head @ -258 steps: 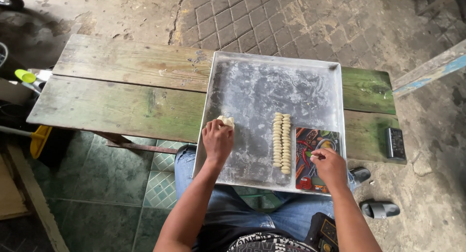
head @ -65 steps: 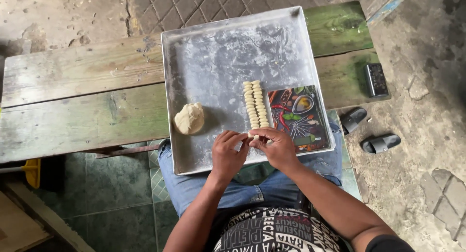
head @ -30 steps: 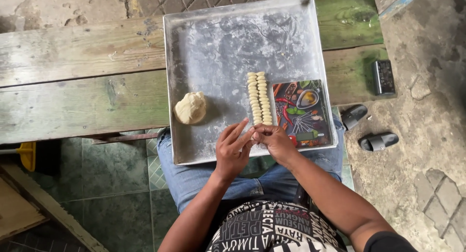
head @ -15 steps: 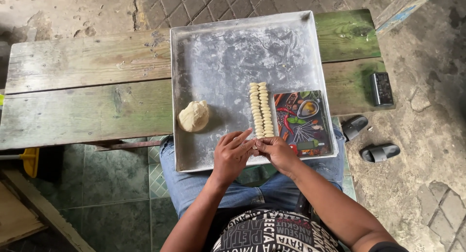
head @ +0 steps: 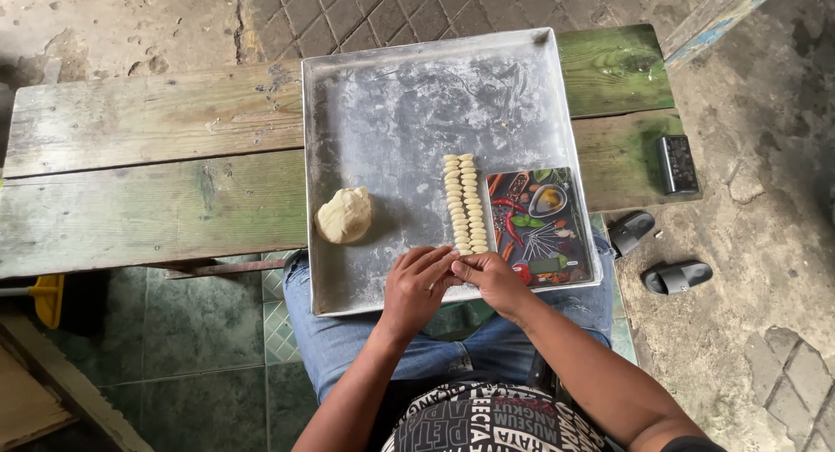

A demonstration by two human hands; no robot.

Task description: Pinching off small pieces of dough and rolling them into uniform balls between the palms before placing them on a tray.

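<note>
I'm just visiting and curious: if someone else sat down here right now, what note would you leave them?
Left hand and right hand meet at the near end of the rows of shaped dough pieces; whether they pinch a piece is hidden.
Dough ball lies on the floured metal tray, left of the rows.
Patterned board lies right of them.
Done: two rows.
Left: the ball.

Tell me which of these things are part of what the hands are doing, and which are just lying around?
In use: left hand, right hand, metal tray, dough ball, rows of shaped dough pieces, patterned board.

Lying about: black device, sandals, wooden bench.
</note>
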